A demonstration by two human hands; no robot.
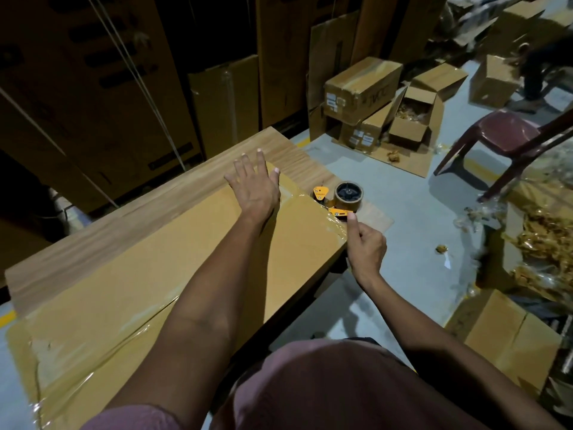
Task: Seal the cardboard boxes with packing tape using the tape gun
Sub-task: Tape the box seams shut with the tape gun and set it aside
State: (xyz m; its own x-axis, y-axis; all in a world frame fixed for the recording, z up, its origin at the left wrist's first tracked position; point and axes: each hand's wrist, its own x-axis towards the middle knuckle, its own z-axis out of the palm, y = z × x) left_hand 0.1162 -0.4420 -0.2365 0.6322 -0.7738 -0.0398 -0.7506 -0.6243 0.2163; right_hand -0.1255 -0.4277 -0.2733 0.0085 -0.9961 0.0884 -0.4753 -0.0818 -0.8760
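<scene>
Brown flat cardboard box [186,262] lies long on our wood-grain table [102,225], its length running away from us toward the far right end. There our left hand [252,187] presses flat, fingers straight, on the glossy tape. Just right, our right hand [366,246] pinches the yellow tape gun [339,200], which sits at the box's end.

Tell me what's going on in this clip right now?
A person is taping a long flat cardboard box. The left hand lies flat, fingers straight, on the box top near its far end, over glossy tape. The right hand hangs past the box edge, thumb at the orange tape gun, which sits at the far corner. Whether it grips the gun is unclear.
</scene>
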